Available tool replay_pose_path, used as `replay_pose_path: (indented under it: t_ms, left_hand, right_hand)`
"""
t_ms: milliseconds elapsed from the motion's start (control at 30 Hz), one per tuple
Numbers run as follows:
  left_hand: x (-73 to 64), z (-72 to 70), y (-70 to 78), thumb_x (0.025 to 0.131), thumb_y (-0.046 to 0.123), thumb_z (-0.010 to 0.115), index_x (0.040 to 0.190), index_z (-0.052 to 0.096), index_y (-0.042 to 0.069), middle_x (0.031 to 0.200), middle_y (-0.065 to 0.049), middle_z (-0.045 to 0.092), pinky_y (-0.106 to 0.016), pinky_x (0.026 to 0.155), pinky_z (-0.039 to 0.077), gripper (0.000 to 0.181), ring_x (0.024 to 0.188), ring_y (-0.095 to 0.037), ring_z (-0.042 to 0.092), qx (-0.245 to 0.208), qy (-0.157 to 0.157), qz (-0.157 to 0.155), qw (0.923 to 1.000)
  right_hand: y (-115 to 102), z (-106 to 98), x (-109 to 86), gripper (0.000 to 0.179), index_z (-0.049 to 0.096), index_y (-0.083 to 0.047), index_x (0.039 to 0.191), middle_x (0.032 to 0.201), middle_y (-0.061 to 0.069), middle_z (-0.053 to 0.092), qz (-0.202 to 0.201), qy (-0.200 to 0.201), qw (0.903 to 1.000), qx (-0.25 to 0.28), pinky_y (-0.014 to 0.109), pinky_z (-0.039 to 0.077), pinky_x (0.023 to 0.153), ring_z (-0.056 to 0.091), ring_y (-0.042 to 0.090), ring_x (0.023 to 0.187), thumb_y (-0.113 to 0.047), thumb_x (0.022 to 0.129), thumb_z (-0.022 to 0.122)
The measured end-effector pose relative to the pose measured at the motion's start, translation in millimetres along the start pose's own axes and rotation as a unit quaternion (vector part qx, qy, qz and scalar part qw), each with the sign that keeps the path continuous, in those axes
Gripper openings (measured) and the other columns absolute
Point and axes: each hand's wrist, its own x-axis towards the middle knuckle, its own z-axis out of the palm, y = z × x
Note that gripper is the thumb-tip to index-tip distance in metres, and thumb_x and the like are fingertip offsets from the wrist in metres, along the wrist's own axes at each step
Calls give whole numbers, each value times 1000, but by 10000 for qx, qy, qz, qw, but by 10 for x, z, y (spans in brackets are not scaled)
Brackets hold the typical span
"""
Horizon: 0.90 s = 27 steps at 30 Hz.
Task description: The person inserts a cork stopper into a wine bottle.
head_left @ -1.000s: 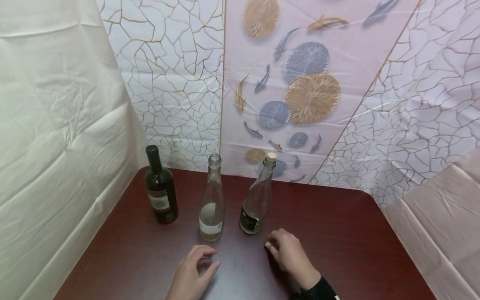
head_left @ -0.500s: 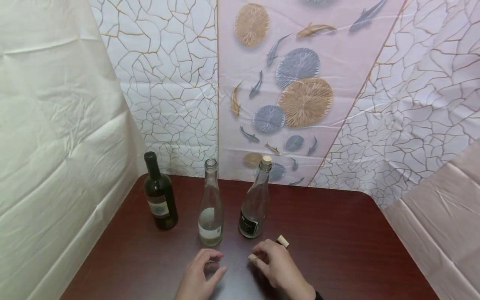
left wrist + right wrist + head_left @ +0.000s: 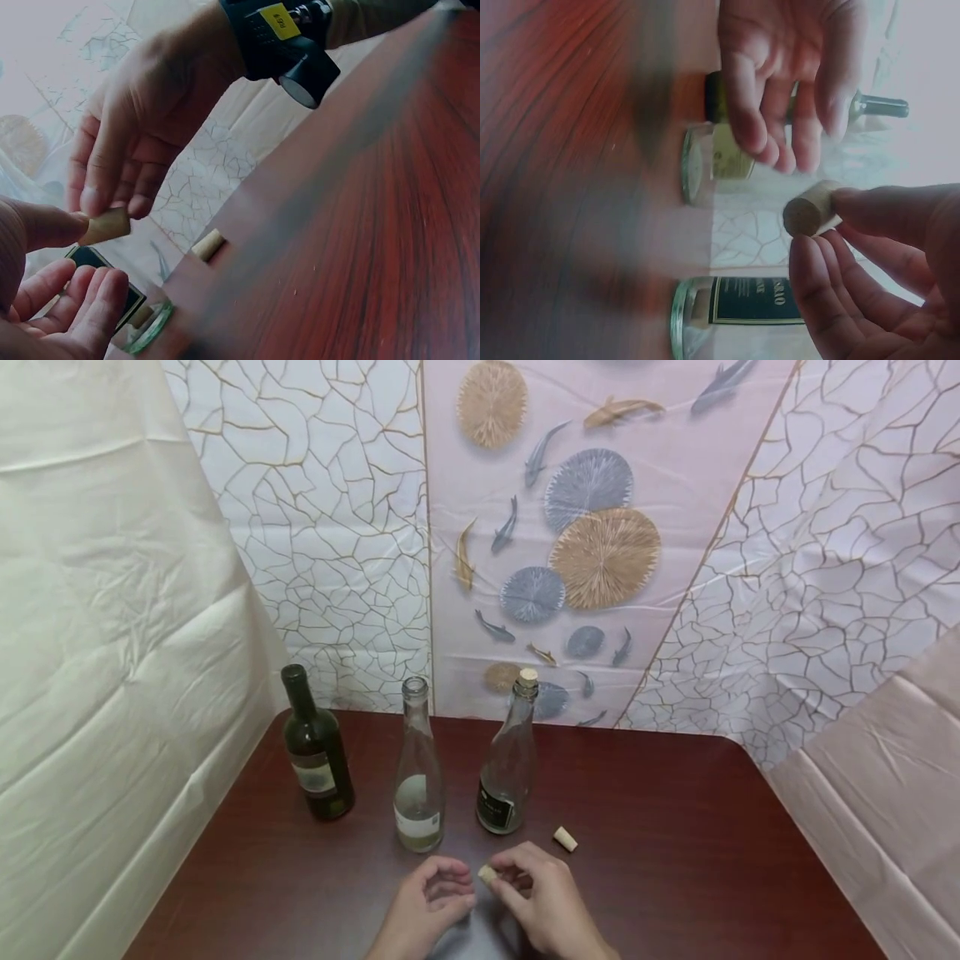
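Note:
A cork point(image 3: 487, 874) is pinched between the thumb and fingertips of my right hand point(image 3: 551, 897). The right wrist view shows this cork point(image 3: 814, 210) with one round end facing out. My left hand point(image 3: 431, 902) is just left of it, fingers loosely bent and apart from the thumb, gripping nothing. In the right wrist view a small gap separates the left hand point(image 3: 787, 90) from the cork. Behind the hands stands a clear bottle point(image 3: 418, 793) with an uncovered mouth. To its right, another clear bottle point(image 3: 502, 785) with a black label has a cork point(image 3: 528, 676) in its mouth.
A second loose cork point(image 3: 566, 839) lies on the dark red table point(image 3: 675, 843), right of the black-labelled bottle. A dark green bottle point(image 3: 318, 760) stands at the left. Patterned cloth point(image 3: 352, 527) hangs behind the table, and plain cloth point(image 3: 127, 693) hangs along the left side.
My right hand has moved left with a cork pinched in it, uncovering another cork on the table. My left hand has moved right, and the two hands are now close together.

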Motion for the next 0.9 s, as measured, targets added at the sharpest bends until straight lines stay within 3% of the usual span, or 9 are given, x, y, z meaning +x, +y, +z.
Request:
replay_pose_path:
  t_ms: [167, 367, 733, 900]
  left_hand:
    - [-13, 45, 25, 83, 16, 76, 117, 58, -1, 111, -17, 66, -29, 82, 57, 42, 98, -22, 67, -352, -131, 57, 9993]
    - [-28, 71, 68, 82, 15, 77, 115, 57, -4, 106, -12, 66, -28, 82, 57, 44, 97, -23, 66, -593, -227, -50, 9980]
    - [-37, 93, 105, 80, 16, 79, 113, 58, -2, 102, -7, 67, -29, 79, 58, 43, 94, -20, 65, -671, -80, -446, 9967]
    - [-40, 99, 116, 79, 17, 80, 113, 58, -2, 103, -7, 67, -29, 80, 58, 44, 95, -20, 65, -622, -43, -480, 9969]
  right_hand:
    - [-84, -9, 3, 19, 71, -21, 99, 94, -9, 69, 300, 158, 9981, 506, 30, 60, 66, 66, 5, 78, -15, 81, 78]
    - [-146, 10, -48, 18, 71, -23, 101, 97, -8, 70, 678, 51, 9928, 989, 29, 60, 68, 66, 8, 81, -28, 85, 75]
    - [-164, 53, -96, 20, 70, -21, 103, 97, -5, 69, 746, 90, 9901, 1184, 27, 60, 69, 66, 8, 81, -28, 85, 75]
    - [-170, 52, -104, 21, 70, -18, 103, 98, -4, 70, 765, 59, 9887, 1289, 28, 60, 69, 67, 8, 82, -24, 84, 76]
